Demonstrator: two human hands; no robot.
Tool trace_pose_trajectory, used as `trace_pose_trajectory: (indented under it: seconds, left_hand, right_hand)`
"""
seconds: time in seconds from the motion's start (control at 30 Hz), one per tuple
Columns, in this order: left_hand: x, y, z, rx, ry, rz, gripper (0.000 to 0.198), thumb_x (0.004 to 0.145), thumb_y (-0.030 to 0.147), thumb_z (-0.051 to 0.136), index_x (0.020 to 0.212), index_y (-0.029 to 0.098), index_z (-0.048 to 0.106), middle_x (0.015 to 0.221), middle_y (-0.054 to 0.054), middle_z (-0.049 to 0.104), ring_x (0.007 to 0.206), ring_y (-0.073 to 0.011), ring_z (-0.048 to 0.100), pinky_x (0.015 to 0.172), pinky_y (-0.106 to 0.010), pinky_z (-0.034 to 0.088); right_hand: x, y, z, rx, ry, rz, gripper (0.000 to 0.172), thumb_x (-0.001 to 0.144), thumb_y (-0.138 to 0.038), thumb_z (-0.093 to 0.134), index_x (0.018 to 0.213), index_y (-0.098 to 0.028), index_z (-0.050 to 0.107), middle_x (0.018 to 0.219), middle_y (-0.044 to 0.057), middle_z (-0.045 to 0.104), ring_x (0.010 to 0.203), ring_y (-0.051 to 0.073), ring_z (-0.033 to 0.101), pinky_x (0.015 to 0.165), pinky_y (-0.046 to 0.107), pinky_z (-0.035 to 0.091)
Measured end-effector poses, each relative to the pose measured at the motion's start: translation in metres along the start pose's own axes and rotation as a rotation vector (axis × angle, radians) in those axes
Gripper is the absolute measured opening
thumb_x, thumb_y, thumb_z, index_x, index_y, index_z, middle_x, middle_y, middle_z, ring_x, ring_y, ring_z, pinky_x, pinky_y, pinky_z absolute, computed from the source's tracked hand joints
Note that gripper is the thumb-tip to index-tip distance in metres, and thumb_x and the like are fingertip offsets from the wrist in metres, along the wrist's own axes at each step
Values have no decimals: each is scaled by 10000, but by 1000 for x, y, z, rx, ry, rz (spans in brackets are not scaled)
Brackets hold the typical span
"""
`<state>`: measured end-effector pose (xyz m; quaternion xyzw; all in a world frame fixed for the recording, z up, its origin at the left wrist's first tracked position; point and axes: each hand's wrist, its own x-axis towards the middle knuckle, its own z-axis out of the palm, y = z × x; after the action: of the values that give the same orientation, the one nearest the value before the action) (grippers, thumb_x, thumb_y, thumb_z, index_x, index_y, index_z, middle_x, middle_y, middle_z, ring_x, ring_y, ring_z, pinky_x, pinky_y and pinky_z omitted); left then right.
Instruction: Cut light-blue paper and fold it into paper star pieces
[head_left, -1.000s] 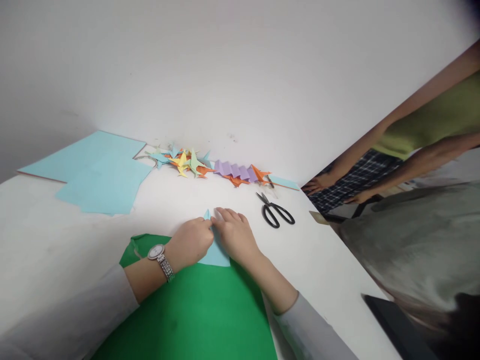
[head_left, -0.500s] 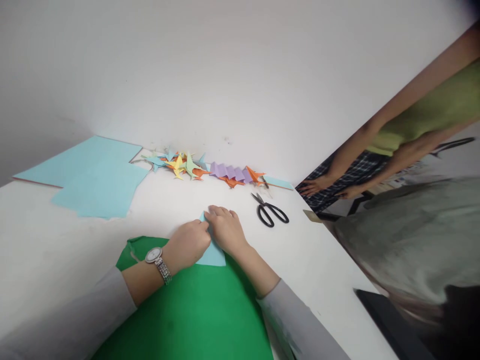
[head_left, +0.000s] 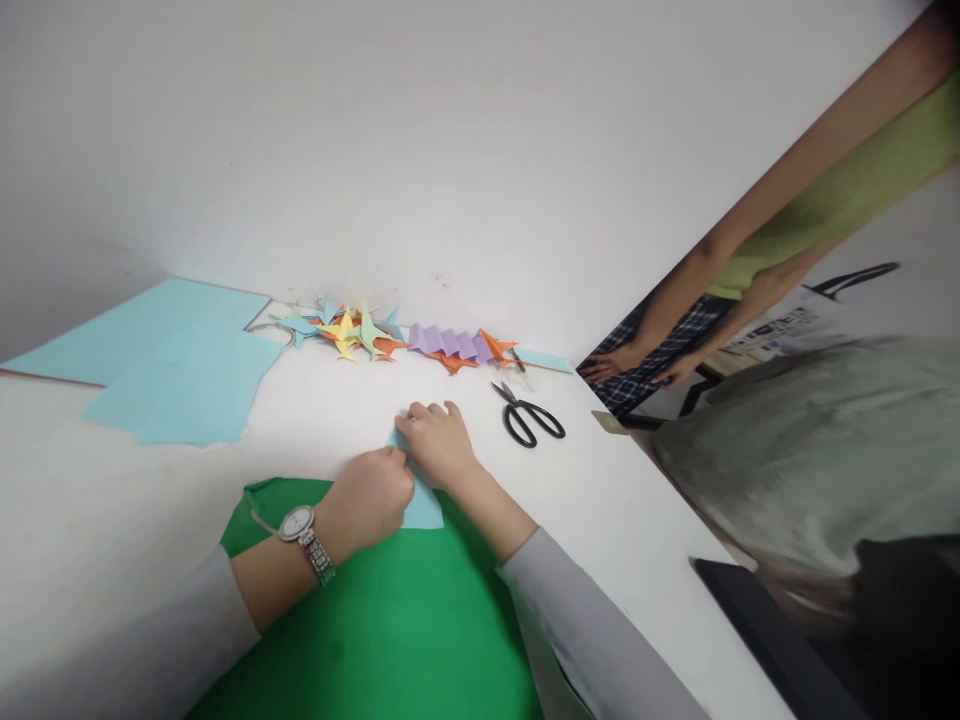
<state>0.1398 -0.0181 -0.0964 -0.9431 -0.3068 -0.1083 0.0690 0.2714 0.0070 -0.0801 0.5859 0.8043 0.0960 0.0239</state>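
Left hand [head_left: 367, 500] pinches and flat, open right hand [head_left: 439, 447] pins a small pale-blue folded paper [head_left: 424, 510].

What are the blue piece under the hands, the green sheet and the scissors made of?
The blue piece: thin matte paper, apparently; flat, crisp straight edges. The green sheet: matte, paper or felt, unclear. The scissors: all black, slim blades and loops; probably coated metal.

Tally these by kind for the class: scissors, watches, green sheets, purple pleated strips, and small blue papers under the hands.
Scissors: 1
Watch: 1
Green sheet: 1
Purple strip: 1
Blue paper, pinched by the left hand and pressed by the right hand: 1
Total: 5
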Motion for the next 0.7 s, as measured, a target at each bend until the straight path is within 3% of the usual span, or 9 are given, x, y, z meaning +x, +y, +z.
trace_pose_trajectory:
  seconds: [0.23, 0.37, 0.57, 0.7]
  left_hand:
    - [-7, 12, -3, -28, 26, -23, 361, 816, 163, 390, 1084, 3, 572, 1068, -220, 613, 1027, -278, 552, 920, -406, 423]
    - [-14, 16, -2, -6, -8, -78, 420, 842, 185, 361, 1167, -28, 520, 1171, -224, 571, 1103, -287, 518, 966, -401, 397]
    - [-25, 24, -12, -17, -52, -143, 392, 856, 204, 356, 1115, -5, 564, 1162, -221, 576, 1091, -286, 530, 945, -403, 416]
    - [-20, 23, -21, -28, -110, -161, 315, 851, 166, 348, 915, 61, 637, 947, -174, 650, 886, -254, 613, 794, -385, 491]
  right_hand:
    - [-1, -5, -1, -29, 25, 30, 296, 893, -172, 337, 1024, -169, 603, 1011, 118, 611, 905, 231, 547, 891, 447, 266]
    - [0, -5, -2, -26, 40, 35, 301, 896, -158, 329, 976, -157, 619, 983, 119, 617, 888, 233, 551, 875, 442, 276]
    - [-2, -3, 1, -2, 65, 45, 292, 890, -148, 340, 975, -161, 618, 983, 111, 616, 898, 240, 542, 826, 418, 314]
    - [0, -2, 2, 8, 61, 56, 278, 881, -148, 362, 949, -165, 631, 983, 115, 616, 909, 239, 539, 809, 403, 331]
